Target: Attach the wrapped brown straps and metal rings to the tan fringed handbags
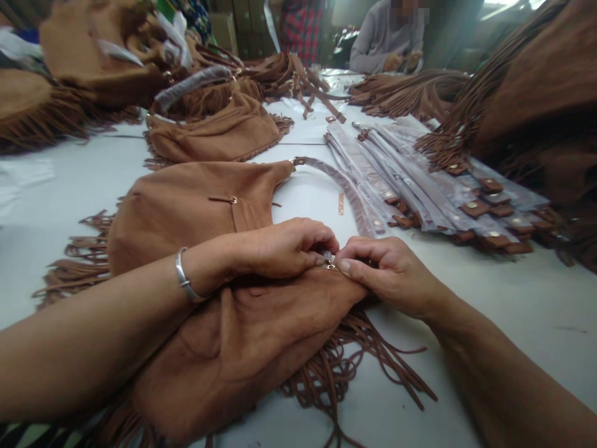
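Note:
A brown suede fringed handbag [242,348] lies nearest me, with its fringe spread over the table. My left hand [293,246], a silver bangle on its wrist, is closed in a pinch at the bag's upper corner. Small gold-coloured metal hardware [331,266] shows just below its fingertips; what these fingers hold is hidden. From the other side, my right hand [396,274] pinches the bag's edge beside that hardware. Just beyond lies a second brown handbag [196,211] with a zipped pocket and a plastic-wrapped strap [347,180] curving toward my hands.
Plastic-wrapped straps [420,180] with brown ends are piled at right, beside a heap of fringed bags [527,93]. Another handbag [214,127] and more bags [102,50] lie farther left on the white table [527,311]. A person [387,37] sits at the far side.

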`<act>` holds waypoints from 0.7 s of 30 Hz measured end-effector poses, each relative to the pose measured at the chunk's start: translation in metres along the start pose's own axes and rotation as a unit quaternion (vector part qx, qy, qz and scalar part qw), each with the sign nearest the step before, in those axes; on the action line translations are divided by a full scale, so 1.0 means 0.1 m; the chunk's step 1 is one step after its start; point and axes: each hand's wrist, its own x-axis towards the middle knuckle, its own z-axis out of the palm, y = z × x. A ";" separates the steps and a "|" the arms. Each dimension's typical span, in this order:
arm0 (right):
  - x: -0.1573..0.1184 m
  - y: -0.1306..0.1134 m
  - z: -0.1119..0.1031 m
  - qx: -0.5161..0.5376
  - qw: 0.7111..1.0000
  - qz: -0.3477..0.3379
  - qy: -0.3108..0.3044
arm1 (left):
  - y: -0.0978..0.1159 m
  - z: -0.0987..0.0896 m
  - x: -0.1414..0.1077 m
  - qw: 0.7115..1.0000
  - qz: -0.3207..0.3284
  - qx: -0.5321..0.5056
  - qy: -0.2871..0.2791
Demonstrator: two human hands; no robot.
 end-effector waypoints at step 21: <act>0.02 0.01 0.02 -0.009 1.000 0.029 0.000 | 0.02 -0.09 -0.02 0.999 -0.039 0.019 -0.013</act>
